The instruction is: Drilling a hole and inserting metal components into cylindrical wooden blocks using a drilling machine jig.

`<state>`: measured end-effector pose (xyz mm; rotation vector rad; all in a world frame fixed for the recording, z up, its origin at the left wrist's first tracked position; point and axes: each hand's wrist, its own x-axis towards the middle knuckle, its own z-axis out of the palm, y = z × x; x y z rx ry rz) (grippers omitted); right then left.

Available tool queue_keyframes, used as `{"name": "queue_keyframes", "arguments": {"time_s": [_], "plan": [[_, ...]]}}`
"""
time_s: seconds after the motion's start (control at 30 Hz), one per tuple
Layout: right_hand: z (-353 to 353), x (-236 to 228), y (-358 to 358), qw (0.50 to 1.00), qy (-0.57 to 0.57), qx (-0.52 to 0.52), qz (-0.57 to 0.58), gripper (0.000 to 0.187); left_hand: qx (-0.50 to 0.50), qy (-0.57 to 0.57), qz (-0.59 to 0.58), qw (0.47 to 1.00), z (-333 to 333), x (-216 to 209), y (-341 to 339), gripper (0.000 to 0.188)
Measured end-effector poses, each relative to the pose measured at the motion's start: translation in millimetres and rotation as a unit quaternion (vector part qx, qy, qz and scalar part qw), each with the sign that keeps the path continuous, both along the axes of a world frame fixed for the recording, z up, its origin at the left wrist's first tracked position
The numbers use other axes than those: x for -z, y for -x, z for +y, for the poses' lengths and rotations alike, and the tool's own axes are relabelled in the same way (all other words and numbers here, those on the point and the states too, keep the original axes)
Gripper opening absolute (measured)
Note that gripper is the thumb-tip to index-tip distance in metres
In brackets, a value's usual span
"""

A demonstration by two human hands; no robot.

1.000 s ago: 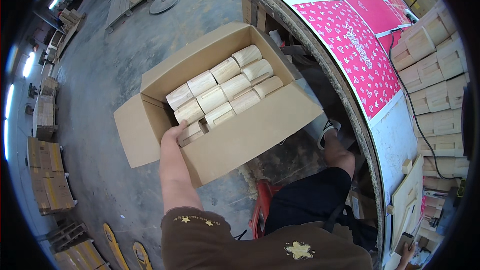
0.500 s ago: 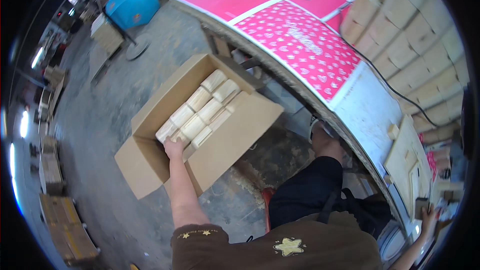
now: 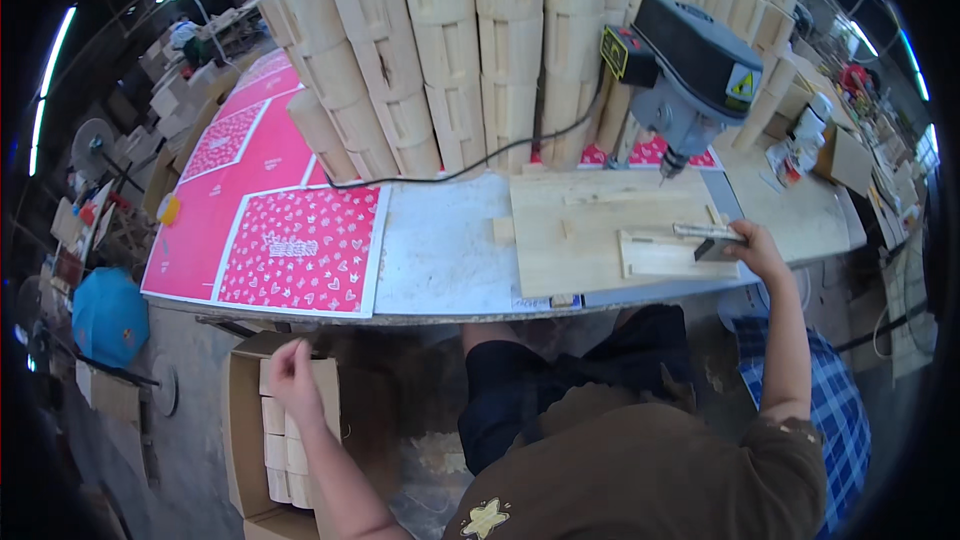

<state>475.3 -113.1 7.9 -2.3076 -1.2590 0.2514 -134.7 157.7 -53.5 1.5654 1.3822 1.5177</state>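
My left hand [image 3: 295,378] is raised over the near end of a cardboard box, its fingers curled together and no object showing in them. Inside the box [image 3: 240,420] lie pale wooden blocks [image 3: 275,418] in rows. On the table, my right hand [image 3: 762,252] grips a tool with a silver bar and a dark flat piece [image 3: 712,245]; its exact kind is unclear. The tool is over a small wooden frame [image 3: 650,258] on a plywood board [image 3: 560,265]. A drill press [image 3: 690,60] stands behind, its chuck above the board.
Stacked wooden blocks [image 3: 440,50] form a wall along the table's back. Pink printed sheets [image 3: 290,250] cover the left side, and a black cable [image 3: 450,178] crosses to the drill. Bottles [image 3: 815,120] stand at the right. A blue umbrella [image 3: 108,315] is on the floor at left.
My view has swung from the box to the table and drill press. My left hand has come up out of the box from the blocks. My right hand still grips the tool.
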Motion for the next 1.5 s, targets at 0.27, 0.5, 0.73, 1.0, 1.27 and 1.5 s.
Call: {"name": "queue_keyframes", "arguments": {"time_s": [0.27, 0.5, 0.73, 1.0, 1.27, 1.5], "plan": [[1, 11, 8, 0.993, -0.111, -0.008, 0.035, 0.030, 0.146, -0.084, 0.006, 0.986, 73, -113, -161, 0.015], [16, 20, 4, 0.974, -0.171, -0.081, 0.122, 0.030, 0.019, -0.085, 0.011, 0.996, 230, -96, -165, 0.029], [16, 19, 2, 0.967, -0.166, -0.049, 0.189, 0.029, -0.102, -0.011, 0.131, 0.986, 322, -60, -164, 0.078], [11, 14, 3, 0.966, -0.125, -0.001, 0.226, 0.029, 0.116, 0.026, -0.081, 0.990, 334, -55, -175, 0.086], [17, 13, 4, 0.963, -0.142, -0.017, 0.228, 0.027, 0.011, -0.043, -0.120, 0.992, 301, -51, -158, 0.087], [11, 12, 2, 0.984, -0.112, -0.044, 0.134, 0.028, 0.203, -0.102, -0.108, 0.968, 146, -89, -194, 0.093]]}}
